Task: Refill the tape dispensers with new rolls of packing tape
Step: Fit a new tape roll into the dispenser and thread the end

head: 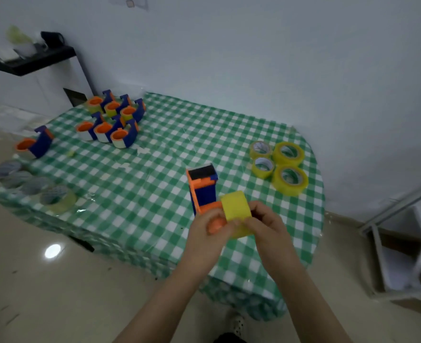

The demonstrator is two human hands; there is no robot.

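Over the table's near edge, my left hand [204, 231] grips a blue and orange tape dispenser [203, 188] by its orange hub, its cutter end pointing up and away. My right hand [266, 226] holds a yellow tape roll [236, 210] pressed against the hub's right side. Several yellow tape rolls [278, 164] lie at the far right of the table. Several dispensers with rolls on them [113, 120] stand grouped at the far left. One dispenser with a bare orange hub [35, 143] sits apart near the left edge.
The table [155, 169] wears a green checked cloth. Several clear or grey tape rolls [33, 184] lie along its left edge. A white cabinet with a black shelf [31, 60] stands at the back left, a metal rack [402, 243] on the right floor.
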